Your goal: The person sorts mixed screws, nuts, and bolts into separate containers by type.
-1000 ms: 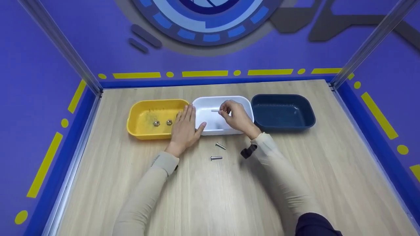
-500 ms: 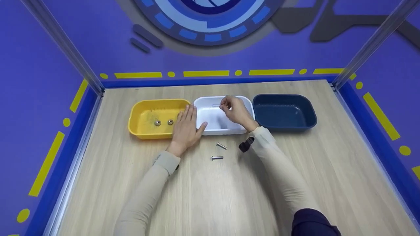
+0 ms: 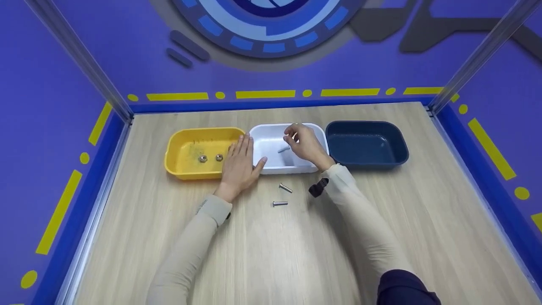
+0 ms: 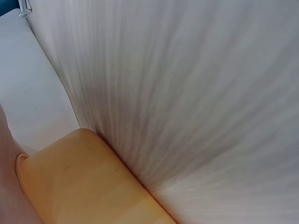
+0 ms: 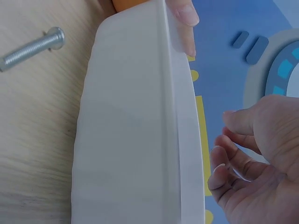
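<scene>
My left hand (image 3: 238, 167) lies with straight fingers over the side where the yellow tray (image 3: 192, 175) meets the white tray (image 3: 264, 159). Above the white tray is my right hand (image 3: 305, 144), fingers loosely bent with nothing between thumb and fingertips in the right wrist view. Below those fingertips a silver bolt (image 3: 283, 149) shows against the white tray's inside, tilted and free of the hand. Two more bolts lie on the table in front: an upper one (image 3: 286, 187) and a lower one (image 3: 280, 203).
Two nuts sit in the yellow tray, a left nut (image 3: 203, 159) and a right nut (image 3: 219, 157). A dark blue tray (image 3: 366, 166) stands right beside the white one. Purple panels (image 3: 271, 80) rise behind and at both sides of the wooden table (image 3: 271, 254).
My right hand moved slightly away from me, then let go of the bolt, which has dropped below the fingertips within the white tray. The left hand has stayed in place.
</scene>
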`<state>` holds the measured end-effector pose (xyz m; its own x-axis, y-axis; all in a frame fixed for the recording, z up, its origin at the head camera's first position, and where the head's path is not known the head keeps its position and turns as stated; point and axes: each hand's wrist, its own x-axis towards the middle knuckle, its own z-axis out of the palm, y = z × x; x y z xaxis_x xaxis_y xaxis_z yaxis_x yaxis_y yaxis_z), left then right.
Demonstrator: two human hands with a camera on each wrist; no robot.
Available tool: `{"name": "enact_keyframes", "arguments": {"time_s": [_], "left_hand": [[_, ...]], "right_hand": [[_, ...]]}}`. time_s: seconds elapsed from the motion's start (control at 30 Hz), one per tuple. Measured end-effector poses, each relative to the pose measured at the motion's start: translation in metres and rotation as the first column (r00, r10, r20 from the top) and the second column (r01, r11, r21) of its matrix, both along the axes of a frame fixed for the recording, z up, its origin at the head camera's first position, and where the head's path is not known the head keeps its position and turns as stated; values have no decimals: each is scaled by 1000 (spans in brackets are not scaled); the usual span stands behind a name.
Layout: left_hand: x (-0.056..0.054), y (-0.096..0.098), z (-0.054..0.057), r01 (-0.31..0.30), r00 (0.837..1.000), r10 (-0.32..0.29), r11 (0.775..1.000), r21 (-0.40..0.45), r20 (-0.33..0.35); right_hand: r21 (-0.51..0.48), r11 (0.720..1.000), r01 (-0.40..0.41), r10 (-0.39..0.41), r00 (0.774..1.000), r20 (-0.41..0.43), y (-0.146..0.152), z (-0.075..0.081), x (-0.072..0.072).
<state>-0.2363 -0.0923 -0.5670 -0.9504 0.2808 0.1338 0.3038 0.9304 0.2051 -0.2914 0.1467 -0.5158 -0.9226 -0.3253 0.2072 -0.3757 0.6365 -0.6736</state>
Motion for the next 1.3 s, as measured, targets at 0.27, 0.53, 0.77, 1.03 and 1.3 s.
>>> {"name": "enact_keyframes", "arguments": {"time_s": [0.27, 0.53, 0.77, 1.03, 1.3], "left_hand": [[0, 0, -1, -5, 1000, 5, 1000, 0, 11], [-1, 1, -2, 3, 1000, -3, 1000, 1, -12], [-1, 0, -1, 10, 1000, -10, 1000, 4, -15], [0, 0, 0, 15, 1000, -15, 1000, 1, 2], [1, 0, -1, 18, 1000, -17, 999, 34, -19]], "right_hand": [[-15, 1000, -9, 9, 1000, 11, 1, 1, 5], [-40, 998, -42, 40, 998, -39, 3, 0, 15], [-71, 994, -86, 81, 995, -64, 5, 4, 29], [-92, 988, -122, 111, 987, -117, 8, -2, 49], [-108, 985, -137, 127, 987, -97, 14, -18, 75]]}}
